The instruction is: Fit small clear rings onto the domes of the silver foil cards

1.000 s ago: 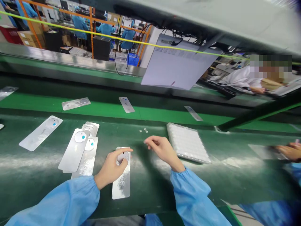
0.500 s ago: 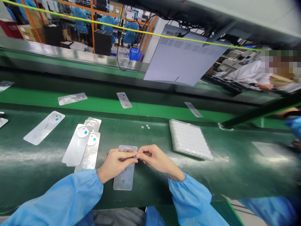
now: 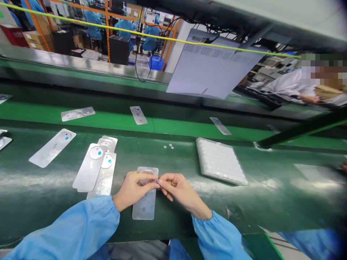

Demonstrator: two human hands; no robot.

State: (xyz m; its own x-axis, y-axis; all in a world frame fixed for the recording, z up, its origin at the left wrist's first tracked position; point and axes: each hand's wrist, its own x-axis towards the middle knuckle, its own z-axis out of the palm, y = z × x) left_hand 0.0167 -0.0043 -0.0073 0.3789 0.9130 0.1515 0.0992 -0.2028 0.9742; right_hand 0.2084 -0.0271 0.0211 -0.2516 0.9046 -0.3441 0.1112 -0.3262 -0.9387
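Note:
My left hand (image 3: 135, 189) pinches with thumb and forefinger over the upper part of a flat translucent plate (image 3: 143, 208). My right hand (image 3: 176, 187) meets it there, its thumb and forefinger pressed together at the left fingertips. Something small and shiny shows between the fingertips, too small to name. The plate lies on the dark green worktop (image 3: 168, 227), its round upper area partly covered by my left fingers. To the left lies a pile of similar silvery plates (image 3: 88, 173), with round areas and blue marks.
A single plate (image 3: 52, 148) lies farther left. Three small white discs (image 3: 170, 145) sit beyond my hands. A white bumpy pack (image 3: 221, 160) is to their right. Several plates lie along the bright green belt (image 3: 173, 126). A dark slanted post (image 3: 303, 124) stands at the right.
My right hand has dipped slightly at the wrist, and its lower fingers now show. The plates on the green belt have shifted left. At the right edge, another person's blue sleeve has mostly withdrawn.

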